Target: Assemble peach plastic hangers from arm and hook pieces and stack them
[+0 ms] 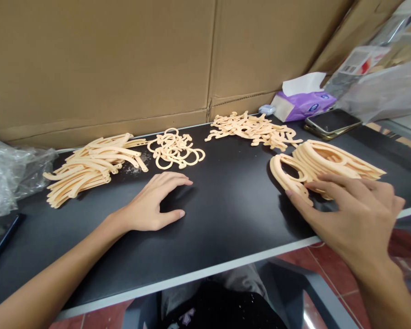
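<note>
Left hand (154,201) with thumb (173,216) and fingers (178,181) parted (forearm (89,244) bare), right hand (356,219) palm down, fingers bent.

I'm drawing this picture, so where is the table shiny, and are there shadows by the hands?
Head view: a pale glare on the black table, near mid-picture; head view again: dark shadows by the left hand and the right hand.

Your right hand (358,219) touching stacked cream loops (310,160), your left hand (152,203) curved over a black table (222,205), cream strips (92,164) and rings (176,147) beyond
</note>
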Demonstrator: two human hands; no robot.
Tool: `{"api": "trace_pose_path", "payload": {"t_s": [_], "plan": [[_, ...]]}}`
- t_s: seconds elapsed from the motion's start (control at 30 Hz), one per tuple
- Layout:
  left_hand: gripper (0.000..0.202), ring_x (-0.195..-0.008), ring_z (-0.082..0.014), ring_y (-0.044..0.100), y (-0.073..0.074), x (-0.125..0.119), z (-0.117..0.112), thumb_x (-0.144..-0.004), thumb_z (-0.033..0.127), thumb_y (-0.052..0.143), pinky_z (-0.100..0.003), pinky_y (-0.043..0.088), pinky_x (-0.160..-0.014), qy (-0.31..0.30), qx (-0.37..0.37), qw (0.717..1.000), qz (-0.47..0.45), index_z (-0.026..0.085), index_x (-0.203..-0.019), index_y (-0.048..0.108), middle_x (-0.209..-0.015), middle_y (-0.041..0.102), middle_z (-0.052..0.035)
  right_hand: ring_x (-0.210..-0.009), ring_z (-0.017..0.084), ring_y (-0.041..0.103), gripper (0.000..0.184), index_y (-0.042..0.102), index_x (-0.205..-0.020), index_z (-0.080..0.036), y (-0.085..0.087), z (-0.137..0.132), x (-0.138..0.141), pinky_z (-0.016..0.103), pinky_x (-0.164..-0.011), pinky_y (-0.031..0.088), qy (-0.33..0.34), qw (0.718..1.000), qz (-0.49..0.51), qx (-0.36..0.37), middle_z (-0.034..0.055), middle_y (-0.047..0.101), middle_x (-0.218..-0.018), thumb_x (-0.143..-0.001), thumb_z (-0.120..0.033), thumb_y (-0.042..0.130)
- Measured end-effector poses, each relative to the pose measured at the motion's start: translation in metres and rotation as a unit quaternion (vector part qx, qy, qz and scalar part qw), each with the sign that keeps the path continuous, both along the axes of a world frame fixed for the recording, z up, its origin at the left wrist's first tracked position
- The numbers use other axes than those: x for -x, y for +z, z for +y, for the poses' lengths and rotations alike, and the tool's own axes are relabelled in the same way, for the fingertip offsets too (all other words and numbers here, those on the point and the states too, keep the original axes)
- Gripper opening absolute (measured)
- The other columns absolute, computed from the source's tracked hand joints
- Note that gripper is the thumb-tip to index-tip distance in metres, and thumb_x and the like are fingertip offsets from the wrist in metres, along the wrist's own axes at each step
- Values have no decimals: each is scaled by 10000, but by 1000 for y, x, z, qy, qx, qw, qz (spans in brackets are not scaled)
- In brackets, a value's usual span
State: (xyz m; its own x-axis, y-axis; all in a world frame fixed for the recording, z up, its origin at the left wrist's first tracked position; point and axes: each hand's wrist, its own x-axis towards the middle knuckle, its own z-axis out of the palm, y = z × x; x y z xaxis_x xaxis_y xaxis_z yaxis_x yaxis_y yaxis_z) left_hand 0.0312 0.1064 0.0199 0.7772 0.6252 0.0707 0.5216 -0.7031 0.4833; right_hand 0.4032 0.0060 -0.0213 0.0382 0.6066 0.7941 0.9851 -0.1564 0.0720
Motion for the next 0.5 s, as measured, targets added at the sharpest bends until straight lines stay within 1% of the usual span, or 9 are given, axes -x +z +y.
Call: {"api": "trace_pose_path", "payload": {"t_s": [0.07,0.17,0.37,0.5], "plan": [[562,-1374,-290,422,0,0,0,-880,377,655,-468,340,-1159,-1,0,1000,2,262,-1392,454,-1463,486,-98,-911,309,643,305,711,-771,-209,0,0,0,389,-723,412,10,1000,-4,-3,95,773,-958,-846,-501,662],[553,-1367,-290,428,0,-1,0,-881,371,653,-467,337,-1157,-1,-2,1000,2,258,-1385,458,-1456,489,-99,-907,307,645,279,719,-775,-191,1,1,1,388,-708,424,22,1000,-8,-1,109,763,-968,-826,-465,699],[541,-1352,-296,443,1,-1,-2,-879,384,650,-474,346,-1152,4,0,1000,4,253,-1374,472,-1446,500,-106,-899,301,646,279,716,-777,-189,-1,2,0,402,-725,440,34,999,8,-4,106,765,-943,-842,-457,679],[548,-1355,-296,441,1,-1,-2,-878,378,651,-475,341,-1156,3,-1,1000,2,256,-1379,467,-1447,502,-100,-894,299,652,312,724,-767,-195,-1,2,-1,404,-740,440,37,999,28,3,100,768,-925,-849,-489,658]]}}
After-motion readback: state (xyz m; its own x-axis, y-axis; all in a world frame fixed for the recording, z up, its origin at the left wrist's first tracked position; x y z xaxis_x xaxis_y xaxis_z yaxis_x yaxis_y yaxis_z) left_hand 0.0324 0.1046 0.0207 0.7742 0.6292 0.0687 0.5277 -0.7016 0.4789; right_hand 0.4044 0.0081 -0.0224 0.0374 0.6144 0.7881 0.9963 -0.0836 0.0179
